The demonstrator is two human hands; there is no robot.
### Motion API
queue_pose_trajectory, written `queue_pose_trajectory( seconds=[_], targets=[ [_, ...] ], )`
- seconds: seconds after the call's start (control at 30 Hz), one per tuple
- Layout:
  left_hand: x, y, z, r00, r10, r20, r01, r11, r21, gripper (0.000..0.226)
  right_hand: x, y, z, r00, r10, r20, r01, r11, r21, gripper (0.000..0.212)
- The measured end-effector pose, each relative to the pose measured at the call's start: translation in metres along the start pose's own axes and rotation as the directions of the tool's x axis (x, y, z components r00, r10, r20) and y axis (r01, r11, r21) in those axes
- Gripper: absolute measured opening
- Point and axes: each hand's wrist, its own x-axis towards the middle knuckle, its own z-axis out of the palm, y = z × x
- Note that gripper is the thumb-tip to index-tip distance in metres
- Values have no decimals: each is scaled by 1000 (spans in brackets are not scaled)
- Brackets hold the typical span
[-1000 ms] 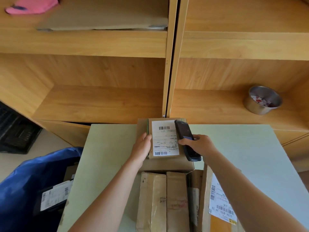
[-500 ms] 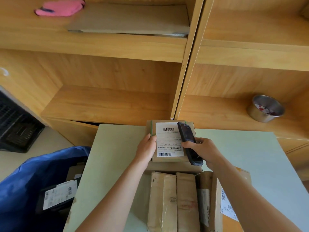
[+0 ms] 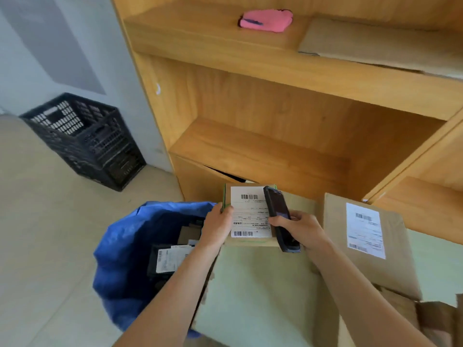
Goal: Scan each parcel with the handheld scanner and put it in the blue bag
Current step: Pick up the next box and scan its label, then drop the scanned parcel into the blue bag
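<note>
wood shelf [image 3: 263, 156] behind; 2 hands: left hand [image 3: 217, 225] w/ 1 parcel [image 3: 250, 216], right hand [image 3: 299, 227] w/ 1 scanner [image 3: 279, 216].

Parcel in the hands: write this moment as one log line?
left hand: holds small parcel | right hand: holds scanner over label | blue bag: open

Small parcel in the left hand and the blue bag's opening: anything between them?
No. In the head view the small parcel, gripped by the left hand, sits right beside the blue bag; nothing lies between.

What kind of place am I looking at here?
Probably a small parcel sorting room: labelled cardboard parcels on a table, a handheld scanner in use, and a blue bag with parcels in it.
</note>
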Motion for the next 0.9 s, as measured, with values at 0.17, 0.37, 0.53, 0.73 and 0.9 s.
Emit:
queue_pose_trajectory(
  seconds=[0.17, 0.37, 0.53, 0.73, 0.9],
  targets=[
    [9, -47, -75, 990, -48, -130, 51, 999, 18, 34, 2, -10, 92, 993, 18, 121, -14, 999, -35, 46],
    [21, -92, -127, 965, -159, -206, 153, 987, -45, 36, 7, -16, 158, 971, 44, 237, -18, 994, -110, 33],
    [25, -130, -139, 938, -281, -204, 257, 956, -139, 34, 21, -5, 197, 954, 79, 291, -28, 984, -173, 23],
    [55, -191, -138, 878, -439, -189, 398, 891, -218, 62, 53, 28, 237, 925, 179, 334, -89, 959, -269, 40],
    [82, -233, -131, 843, -510, -173, 465, 851, -244, 66, 78, 49, 260, 908, 258, 329, -142, 930, -339, 37]
  ],
)
